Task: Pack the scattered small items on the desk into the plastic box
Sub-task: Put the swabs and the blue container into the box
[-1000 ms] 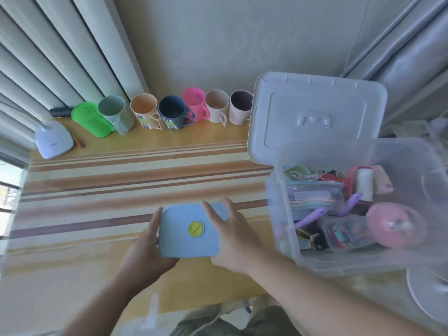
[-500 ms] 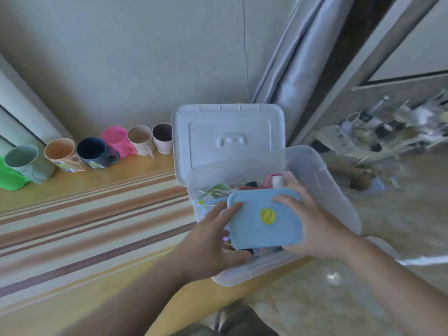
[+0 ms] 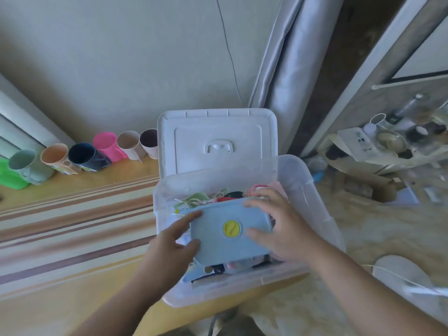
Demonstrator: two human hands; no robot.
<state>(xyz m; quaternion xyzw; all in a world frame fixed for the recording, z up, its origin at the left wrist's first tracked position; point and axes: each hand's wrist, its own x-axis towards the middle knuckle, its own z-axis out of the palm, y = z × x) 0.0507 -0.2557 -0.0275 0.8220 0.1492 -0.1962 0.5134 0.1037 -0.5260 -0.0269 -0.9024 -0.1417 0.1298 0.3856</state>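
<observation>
At the far left of the frame a row of plastic mugs (image 3: pixel 80 156), green through pink to beige, lines the back edge of the striped wooden desk (image 3: pixel 72 226), whose broad middle lies bare toward the lower left. Just right of centre the clear plastic storage box (image 3: pixel 315 197) sits at the desk's right edge, its white lid (image 3: pixel 218 141) propped upright against the wall behind it. The left hand (image 3: pixel 169 248) reaches in from the lower left, thumb and fingers clasping the left end of a pale blue rectangular case with a yellow round button (image 3: pixel 218 236), which rests flat over the jumbled small items (image 3: pixel 213 200) inside the box. The right hand (image 3: pixel 281 229) grasps the case's right end, fingers spread across its top.
</observation>
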